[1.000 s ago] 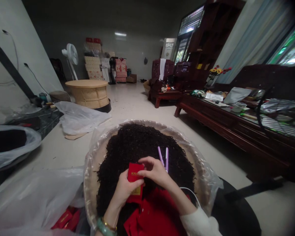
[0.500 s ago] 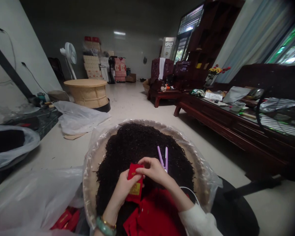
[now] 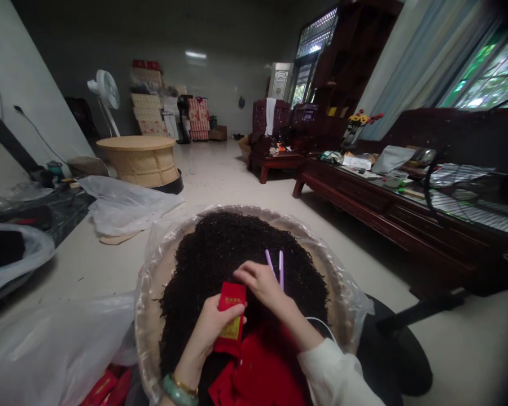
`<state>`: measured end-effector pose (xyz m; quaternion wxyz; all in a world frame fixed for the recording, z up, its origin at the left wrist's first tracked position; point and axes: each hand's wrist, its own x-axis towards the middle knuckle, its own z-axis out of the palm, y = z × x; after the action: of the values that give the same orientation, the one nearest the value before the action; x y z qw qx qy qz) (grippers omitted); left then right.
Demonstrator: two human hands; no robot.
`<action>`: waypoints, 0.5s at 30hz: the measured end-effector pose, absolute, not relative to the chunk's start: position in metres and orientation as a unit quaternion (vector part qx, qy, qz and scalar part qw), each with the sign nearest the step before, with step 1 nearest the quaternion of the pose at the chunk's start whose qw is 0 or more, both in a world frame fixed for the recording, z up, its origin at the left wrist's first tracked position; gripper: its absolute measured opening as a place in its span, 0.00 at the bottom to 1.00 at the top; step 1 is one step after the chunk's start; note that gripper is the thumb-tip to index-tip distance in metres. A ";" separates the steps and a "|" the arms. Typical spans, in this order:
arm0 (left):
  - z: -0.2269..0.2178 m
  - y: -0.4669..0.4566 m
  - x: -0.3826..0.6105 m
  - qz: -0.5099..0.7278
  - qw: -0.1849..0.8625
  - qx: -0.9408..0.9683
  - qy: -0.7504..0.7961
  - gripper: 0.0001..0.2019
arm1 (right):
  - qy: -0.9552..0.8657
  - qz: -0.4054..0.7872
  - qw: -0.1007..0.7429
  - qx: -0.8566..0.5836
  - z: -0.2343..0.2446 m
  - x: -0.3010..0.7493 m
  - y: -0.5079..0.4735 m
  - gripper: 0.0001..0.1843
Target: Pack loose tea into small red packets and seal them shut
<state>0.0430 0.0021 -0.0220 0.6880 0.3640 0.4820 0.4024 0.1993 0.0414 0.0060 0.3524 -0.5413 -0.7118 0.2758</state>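
My left hand (image 3: pixel 209 327) holds a small red packet (image 3: pixel 231 316) with gold print upright, over a heap of dark loose tea leaves (image 3: pixel 237 254). My right hand (image 3: pixel 260 285) sits just right of the packet's top, fingers curled and pinched toward its opening; what it pinches is hidden. Purple tongs (image 3: pixel 276 265) stick up from behind that hand. The tea fills a round basket lined with clear plastic (image 3: pixel 150 282). A pile of red packets (image 3: pixel 262 372) lies at the basket's near edge.
A crumpled clear bag (image 3: pixel 46 349) with more red packets (image 3: pixel 105 386) lies at the left. A long dark wooden table (image 3: pixel 406 220) runs along the right. A round wooden tub (image 3: pixel 139 160) and a fan (image 3: pixel 104 93) stand farther back.
My right hand has moved slightly away from the packet's top toward the tea. The view has shifted a little to the right; the left hand still holds the packet.
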 end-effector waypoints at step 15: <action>-0.016 0.006 0.044 0.485 0.667 0.278 0.493 0.27 | -0.582 0.093 0.088 -0.803 -0.027 0.252 0.052 0.42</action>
<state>0.0435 0.0059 -0.0163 0.6669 0.2782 0.4926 0.4849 0.2516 0.0522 -0.0267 0.0884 -0.8031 -0.5819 0.0929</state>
